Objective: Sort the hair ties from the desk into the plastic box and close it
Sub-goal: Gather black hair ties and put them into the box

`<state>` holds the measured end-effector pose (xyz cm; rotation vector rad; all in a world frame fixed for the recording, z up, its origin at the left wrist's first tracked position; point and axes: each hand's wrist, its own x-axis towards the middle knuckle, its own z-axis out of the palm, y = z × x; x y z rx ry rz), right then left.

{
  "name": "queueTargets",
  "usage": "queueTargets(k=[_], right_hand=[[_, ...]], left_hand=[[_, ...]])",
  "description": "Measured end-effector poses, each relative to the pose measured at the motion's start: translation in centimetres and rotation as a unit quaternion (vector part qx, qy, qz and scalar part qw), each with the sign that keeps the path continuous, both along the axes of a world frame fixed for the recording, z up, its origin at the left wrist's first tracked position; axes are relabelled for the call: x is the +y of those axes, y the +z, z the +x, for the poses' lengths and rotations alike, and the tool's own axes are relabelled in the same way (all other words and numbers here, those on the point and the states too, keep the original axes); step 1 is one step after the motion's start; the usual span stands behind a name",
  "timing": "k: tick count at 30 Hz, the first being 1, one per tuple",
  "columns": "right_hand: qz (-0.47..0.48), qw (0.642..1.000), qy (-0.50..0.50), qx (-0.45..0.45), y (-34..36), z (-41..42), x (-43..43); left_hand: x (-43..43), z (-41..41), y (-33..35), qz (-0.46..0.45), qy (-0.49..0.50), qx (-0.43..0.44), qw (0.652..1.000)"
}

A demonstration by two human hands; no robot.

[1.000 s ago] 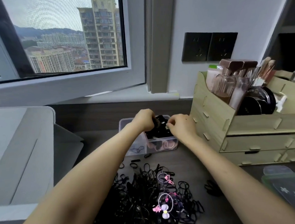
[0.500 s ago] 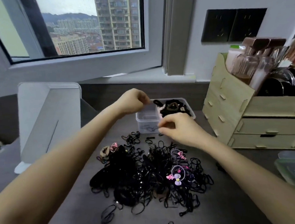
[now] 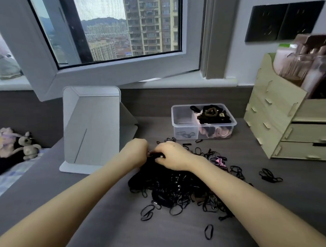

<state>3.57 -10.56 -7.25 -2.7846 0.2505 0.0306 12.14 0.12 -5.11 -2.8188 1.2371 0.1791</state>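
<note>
A big heap of black hair ties (image 3: pixel 176 188) lies on the grey desk, with a pink-bowed tie (image 3: pixel 219 161) at its right edge. Behind it stands the clear plastic box (image 3: pixel 183 122), lid off, its right compartment full of scrunchies and its left one holding a few thin ties. My left hand (image 3: pixel 135 152) and my right hand (image 3: pixel 172 155) meet at the far top of the heap, fingers curled down into the black ties. What exactly each finger pinches is hidden.
A white folding mirror (image 3: pixel 92 126) stands left of the heap. A wooden drawer organiser (image 3: pixel 289 129) with cosmetics fills the right. Loose ties (image 3: pixel 270 174) and a single tie (image 3: pixel 209 231) lie apart. Soft toys (image 3: pixel 27 146) sit far left.
Both hands have come back from the box to the top of the heap and now dig into the black ties. The camera has swung left and down.
</note>
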Motion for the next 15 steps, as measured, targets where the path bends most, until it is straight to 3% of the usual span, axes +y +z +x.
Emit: queueTargets(k=[9, 11, 15], right_hand=[[0.048, 0.996, -0.060, -0.048, 3.0, -6.5, -2.7], [0.014, 0.998, -0.061, -0.029, 3.3, -7.6, -2.9], [-0.148, 0.988, -0.020, -0.025, 3.6, -8.0, -1.4]], left_hand=[[3.2, -1.2, 0.3, -0.141, -0.015, -0.003, 0.990], [4.3, -1.8, 0.6, -0.175, -0.016, 0.012, 0.984], [6.0, -2.4, -0.1, -0.171, 0.008, 0.045, 0.984]])
